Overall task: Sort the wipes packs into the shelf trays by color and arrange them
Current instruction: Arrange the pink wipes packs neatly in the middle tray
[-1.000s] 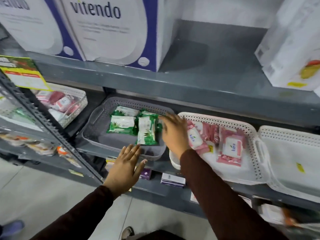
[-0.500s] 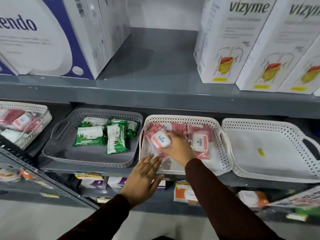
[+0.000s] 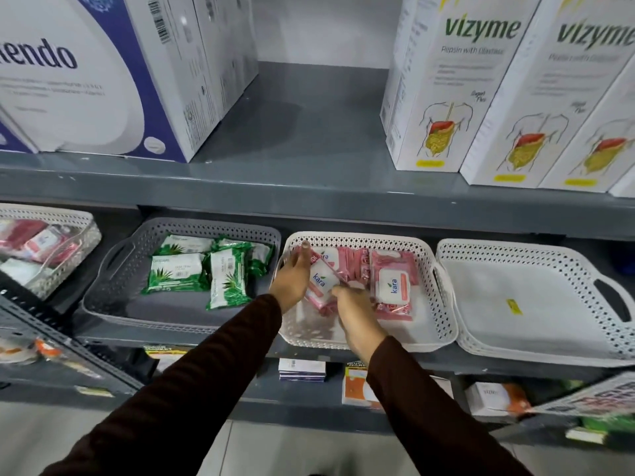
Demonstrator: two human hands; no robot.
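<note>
Both hands are inside the white tray [image 3: 443, 304] on the middle shelf, which holds several pink wipes packs. My left hand [image 3: 292, 280] and my right hand [image 3: 355, 312] together grip one pink "kara" pack [image 3: 321, 281], tilted at the tray's left side. Another pink pack [image 3: 393, 286] lies flat to its right, with more pink packs behind. The grey tray [image 3: 113, 286] to the left holds several green wipes packs [image 3: 177, 273].
An empty white tray [image 3: 536, 304] stands at the right. A clear-white basket [image 3: 82, 242] with mixed packs sits at far left. Big white boxes [image 3: 436, 97] fill the shelf above; small boxes lie on the shelf below. A grey rack post runs lower left.
The view swung right from the green tray to the pink one. My right hand moved to the pink packs, and my left hand came up off the shelf edge to join it on one pack.
</note>
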